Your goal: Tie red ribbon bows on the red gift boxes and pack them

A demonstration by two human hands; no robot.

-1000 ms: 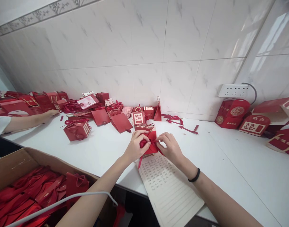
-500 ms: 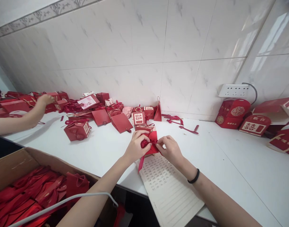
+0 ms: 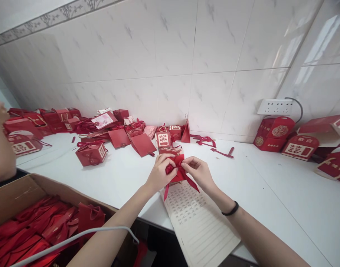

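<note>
A dark red ribbon [image 3: 191,182] is looped in a bow on top of a small red gift box [image 3: 174,178]. My left hand [image 3: 162,171] is closed, thumb and fingers pinching the left side of the bow. Opposite it, my right hand [image 3: 198,170] pinches the ribbon at the bow's right side between thumb and forefinger. Two ribbon tails hang down in front of the box, one to each side. Under the box's near edge lies a lined notebook [image 3: 206,230] with handwriting on its upper part.
Several red boxes [image 3: 91,152] line the white table [image 3: 250,193] along the tiled wall. A cardboard carton [image 3: 16,189] full of red ribboned pieces stands at lower left, a white cable [image 3: 83,233] across it. A co-worker's arm [image 3: 1,148] shows at far left.
My right hand has shifted slightly up and left on the bow, and a ribbon tail now hangs at lower right. The co-worker's arm has drawn back to the left.
</note>
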